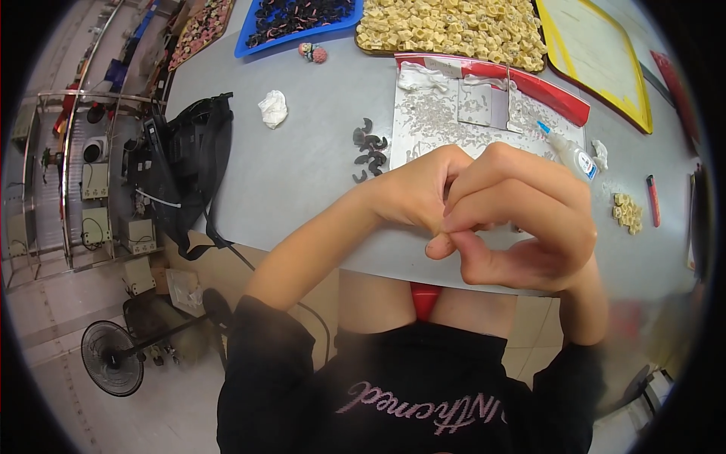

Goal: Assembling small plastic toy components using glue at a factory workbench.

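1. Right hand (533,204): fingers narrow, pinched at the thumb of the left hand (418,185); the left grip and any held piece are hidden, so I cannot tell.
2. Pinch gently, low over the counter (295,178); black curved pieces (372,142) lie beyond the left wrist.

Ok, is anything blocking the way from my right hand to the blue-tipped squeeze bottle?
Nothing visible stands between your right hand and the blue-tipped squeeze bottle, which lies just beyond the knuckles, toward the right. That hand is, however, touching your left hand.
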The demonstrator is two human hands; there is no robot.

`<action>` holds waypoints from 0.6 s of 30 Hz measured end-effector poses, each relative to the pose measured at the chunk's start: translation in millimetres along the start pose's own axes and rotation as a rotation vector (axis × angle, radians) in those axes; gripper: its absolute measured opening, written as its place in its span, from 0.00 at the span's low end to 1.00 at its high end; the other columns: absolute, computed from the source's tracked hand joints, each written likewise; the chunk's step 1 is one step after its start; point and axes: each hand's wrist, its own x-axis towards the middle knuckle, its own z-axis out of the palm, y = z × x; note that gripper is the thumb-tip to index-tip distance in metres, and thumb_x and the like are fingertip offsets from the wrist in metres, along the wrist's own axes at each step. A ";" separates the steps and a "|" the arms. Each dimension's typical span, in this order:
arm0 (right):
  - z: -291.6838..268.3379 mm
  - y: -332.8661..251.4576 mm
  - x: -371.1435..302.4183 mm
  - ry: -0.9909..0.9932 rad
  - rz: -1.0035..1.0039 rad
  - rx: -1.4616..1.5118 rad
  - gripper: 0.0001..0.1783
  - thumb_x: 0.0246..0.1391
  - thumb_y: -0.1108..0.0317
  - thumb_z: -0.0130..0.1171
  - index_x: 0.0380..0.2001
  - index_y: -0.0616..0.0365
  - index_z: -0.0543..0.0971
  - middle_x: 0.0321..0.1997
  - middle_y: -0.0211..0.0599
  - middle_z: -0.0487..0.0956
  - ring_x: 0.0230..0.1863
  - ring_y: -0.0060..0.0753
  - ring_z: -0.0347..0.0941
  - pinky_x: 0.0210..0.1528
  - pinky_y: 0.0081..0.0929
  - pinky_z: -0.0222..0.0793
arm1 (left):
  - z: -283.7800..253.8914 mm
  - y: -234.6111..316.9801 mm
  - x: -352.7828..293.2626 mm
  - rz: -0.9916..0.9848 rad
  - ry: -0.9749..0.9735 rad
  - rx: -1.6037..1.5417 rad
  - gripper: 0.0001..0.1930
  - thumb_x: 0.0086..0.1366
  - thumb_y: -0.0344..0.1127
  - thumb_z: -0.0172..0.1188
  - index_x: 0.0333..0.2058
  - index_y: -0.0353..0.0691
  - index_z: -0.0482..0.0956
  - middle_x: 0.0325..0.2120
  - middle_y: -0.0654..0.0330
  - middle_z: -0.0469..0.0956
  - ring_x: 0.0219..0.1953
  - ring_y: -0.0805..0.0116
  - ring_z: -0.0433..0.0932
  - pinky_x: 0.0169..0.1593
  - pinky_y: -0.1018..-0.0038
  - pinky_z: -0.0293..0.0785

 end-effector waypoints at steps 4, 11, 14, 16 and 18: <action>2.7 -0.7 4.9 0.007 0.046 0.161 0.15 0.25 0.85 0.61 0.25 0.65 0.79 0.25 0.39 0.76 0.24 0.28 0.71 0.24 0.18 0.65 | -13.6 -22.3 -3.5 -0.012 0.016 -0.009 0.17 0.40 0.33 0.74 0.28 0.36 0.78 0.26 0.64 0.78 0.30 0.80 0.74 0.34 0.81 0.70; -4.0 -0.9 4.9 -0.080 0.014 0.127 0.16 0.25 0.86 0.61 0.26 0.65 0.79 0.26 0.39 0.76 0.26 0.29 0.73 0.25 0.19 0.67 | -4.7 -3.8 -2.6 -0.014 -0.009 -0.016 0.21 0.38 0.35 0.76 0.31 0.35 0.78 0.29 0.64 0.79 0.31 0.80 0.74 0.36 0.81 0.70; -3.5 -3.5 4.3 -0.074 0.001 0.030 0.16 0.23 0.86 0.61 0.24 0.65 0.78 0.25 0.39 0.76 0.26 0.30 0.73 0.25 0.20 0.67 | 0.4 6.5 -4.3 -0.017 0.048 -0.025 0.25 0.36 0.38 0.78 0.33 0.34 0.78 0.30 0.64 0.79 0.31 0.81 0.74 0.35 0.82 0.70; -4.7 -6.4 6.1 -0.061 -0.007 -0.116 0.16 0.21 0.86 0.60 0.23 0.65 0.77 0.24 0.38 0.76 0.25 0.30 0.73 0.24 0.20 0.67 | 0.6 8.4 -4.7 -0.021 0.109 0.020 0.27 0.35 0.40 0.79 0.33 0.33 0.77 0.30 0.64 0.79 0.32 0.81 0.74 0.35 0.82 0.70; -4.2 -8.2 5.5 -0.054 -0.025 -0.159 0.16 0.21 0.86 0.59 0.23 0.65 0.77 0.24 0.38 0.75 0.24 0.30 0.73 0.24 0.20 0.67 | 1.6 7.4 -2.2 0.006 0.098 -0.031 0.29 0.33 0.45 0.79 0.32 0.33 0.77 0.28 0.66 0.78 0.30 0.83 0.73 0.33 0.84 0.68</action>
